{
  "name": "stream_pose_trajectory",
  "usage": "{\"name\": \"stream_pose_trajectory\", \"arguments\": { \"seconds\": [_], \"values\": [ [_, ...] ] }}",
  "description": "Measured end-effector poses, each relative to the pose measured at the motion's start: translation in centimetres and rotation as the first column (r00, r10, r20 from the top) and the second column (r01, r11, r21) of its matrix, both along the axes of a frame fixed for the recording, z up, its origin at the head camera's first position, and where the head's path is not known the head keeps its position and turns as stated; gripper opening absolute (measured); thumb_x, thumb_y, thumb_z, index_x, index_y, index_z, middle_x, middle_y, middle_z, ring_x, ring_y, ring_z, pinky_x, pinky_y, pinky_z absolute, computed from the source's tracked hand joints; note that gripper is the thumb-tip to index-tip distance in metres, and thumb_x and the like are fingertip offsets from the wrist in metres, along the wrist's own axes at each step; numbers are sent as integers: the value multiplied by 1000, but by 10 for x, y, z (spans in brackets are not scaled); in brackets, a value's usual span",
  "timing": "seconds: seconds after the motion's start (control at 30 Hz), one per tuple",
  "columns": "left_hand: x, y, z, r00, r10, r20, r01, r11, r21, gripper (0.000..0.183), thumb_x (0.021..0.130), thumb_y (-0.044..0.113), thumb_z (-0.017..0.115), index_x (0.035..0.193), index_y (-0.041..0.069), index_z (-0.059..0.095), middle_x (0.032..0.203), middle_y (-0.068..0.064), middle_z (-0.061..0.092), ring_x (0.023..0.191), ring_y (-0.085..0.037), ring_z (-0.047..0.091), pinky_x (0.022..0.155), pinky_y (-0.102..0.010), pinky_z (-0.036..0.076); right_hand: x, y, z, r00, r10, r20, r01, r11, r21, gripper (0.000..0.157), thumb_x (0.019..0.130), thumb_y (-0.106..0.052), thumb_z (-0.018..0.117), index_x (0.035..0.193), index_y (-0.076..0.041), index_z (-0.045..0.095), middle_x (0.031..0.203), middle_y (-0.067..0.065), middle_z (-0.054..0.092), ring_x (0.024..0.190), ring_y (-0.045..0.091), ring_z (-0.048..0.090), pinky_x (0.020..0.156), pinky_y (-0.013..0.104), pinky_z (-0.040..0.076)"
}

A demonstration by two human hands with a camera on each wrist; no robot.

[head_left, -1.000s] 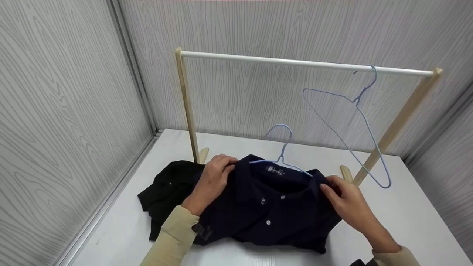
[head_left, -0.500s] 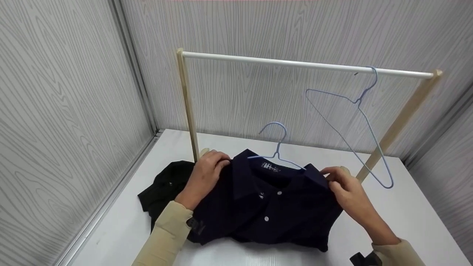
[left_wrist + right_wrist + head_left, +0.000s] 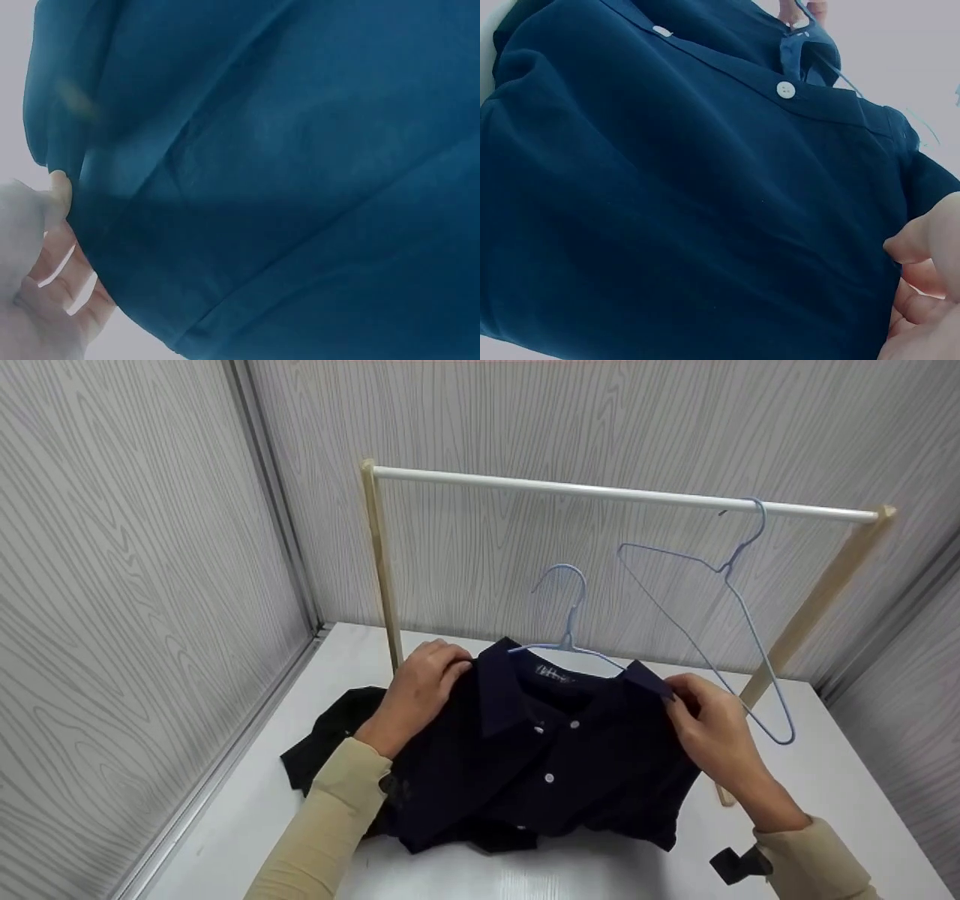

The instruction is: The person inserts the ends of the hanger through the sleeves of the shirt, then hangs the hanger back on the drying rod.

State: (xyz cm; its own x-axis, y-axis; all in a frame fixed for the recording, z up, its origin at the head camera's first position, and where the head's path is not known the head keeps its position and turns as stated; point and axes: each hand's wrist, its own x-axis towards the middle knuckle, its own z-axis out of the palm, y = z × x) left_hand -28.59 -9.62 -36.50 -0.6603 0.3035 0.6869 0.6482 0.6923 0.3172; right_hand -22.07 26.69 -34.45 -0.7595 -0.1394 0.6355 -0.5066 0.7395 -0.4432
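A navy polo shirt [image 3: 600,765] with a collar and white buttons hangs between my two hands, a blue wire hanger [image 3: 568,641] inside its neck with the hook standing up. My left hand [image 3: 420,686] pinches the shirt at the shoulder beside the collar; in the left wrist view, thumb and fingers [image 3: 60,191] grip the cloth's edge. On the other shoulder, my right hand [image 3: 712,727] pinches the fabric just outside the collar tip. The right wrist view shows that thumb [image 3: 907,244] pressed on the cloth. The hanger's arms are mostly hidden within the shirt.
Behind the shirt stands a rack with a white rail [image 3: 600,491] and wooden posts [image 3: 382,562]. A second blue hanger [image 3: 735,577] hangs bare at the rail's right. A black shirt [image 3: 330,742] lies on the white table [image 3: 225,840] at left, partly covered.
Both hands have lifted the navy shirt with its hanger up and away toward the rack. The hanger's hook now stands higher, in front of the back wall. The second hanger stays on the rail.
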Motion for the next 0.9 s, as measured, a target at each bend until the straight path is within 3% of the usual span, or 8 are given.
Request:
{"name": "stream_pose_trajectory", "arguments": {
  "seconds": [0.37,0.67,0.9],
  "values": [
    [-17,8,32,997,48,57,-42,994,-99,19,91,18,49,95,12,67,92,-2,64,88,-16,57,77,-30,47,-14,1,14,997,-49,-63,51,999,18,11,83,-6,57,91,-11,63,74,-2,61,63,4,48,57,14,36],
    [-30,31,83,991,67,-117,-80,991,-107,26,92,12,43,108,9,63,103,-6,59,95,-21,53,84,-30,43,-23,1,23,994,-83,-77,82,997,-12,12,83,-3,55,90,-4,64,76,4,64,64,8,51,59,11,36],
    [-38,47,129,961,120,-250,-147,985,-92,41,86,5,46,126,10,50,126,-9,45,115,-24,41,99,-29,34,-25,0,31,991,-97,-87,96,995,-16,13,84,-2,53,90,-4,64,78,6,64,64,8,51,58,12,36]
  ]
}}
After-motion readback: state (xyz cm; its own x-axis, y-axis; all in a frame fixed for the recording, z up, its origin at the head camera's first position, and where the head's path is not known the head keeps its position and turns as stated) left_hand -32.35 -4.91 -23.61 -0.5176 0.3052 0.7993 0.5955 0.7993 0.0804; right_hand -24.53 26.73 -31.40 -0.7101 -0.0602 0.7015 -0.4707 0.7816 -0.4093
